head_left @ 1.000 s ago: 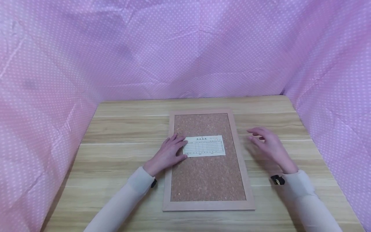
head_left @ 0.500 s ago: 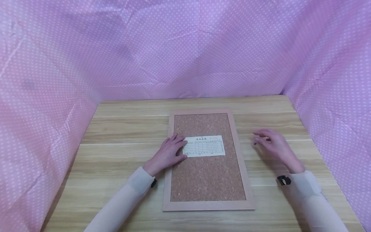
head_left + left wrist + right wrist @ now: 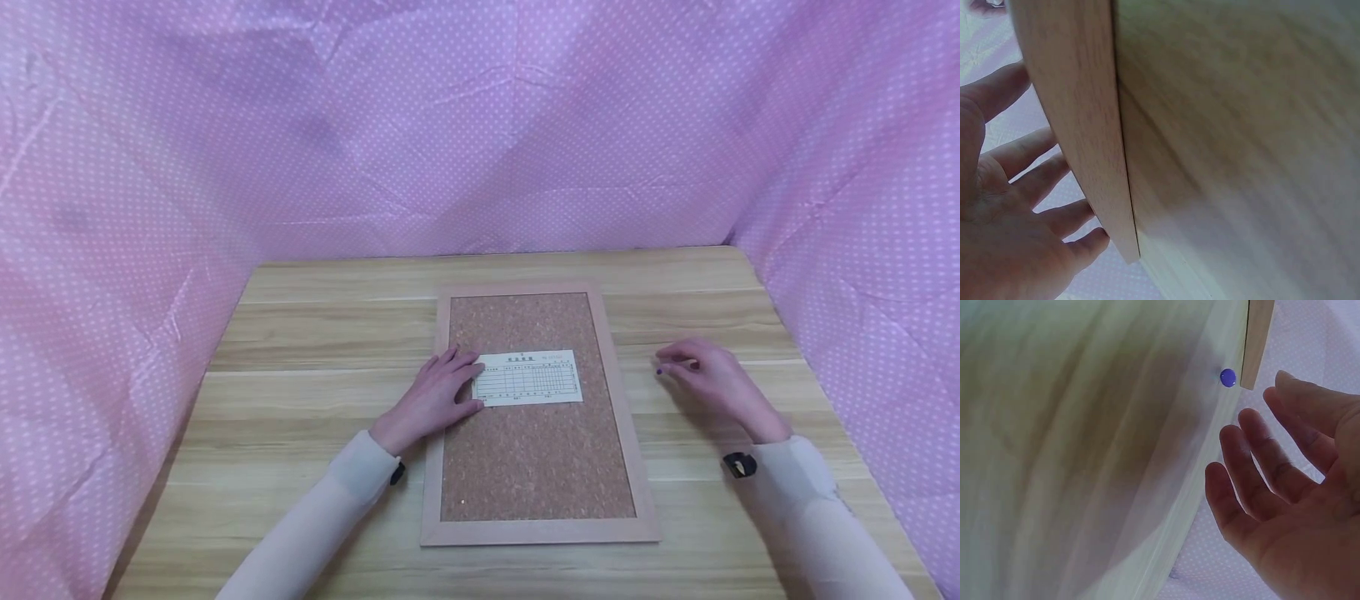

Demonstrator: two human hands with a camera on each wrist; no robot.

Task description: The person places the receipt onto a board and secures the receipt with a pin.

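Note:
A corkboard (image 3: 536,467) in a pale wooden frame lies on the table. Across its middle is a printed paper form (image 3: 532,379) with a ruled grid. My left hand (image 3: 433,390), fingers spread, rests over the frame's left side with fingertips on the form's left edge. To the right of the board, my right hand (image 3: 712,379) hovers low over the table, fingers loosely bent and holding nothing. Just off its fingertips sits a small blue-violet thumbtack (image 3: 1228,377) with a round glossy head; in the right wrist view, a gap separates it from the fingers.
The wood-grain table (image 3: 300,350) stretches out on both sides of the board. Pink polka-dot cloth (image 3: 487,125) hangs behind it and along both sides. A tiny bright speck (image 3: 462,502) shows near the board's lower left corner.
My right hand has moved right, away from the board, and the blue-violet thumbtack has come into sight by its fingertips. My left hand, the form and the corkboard have stayed put.

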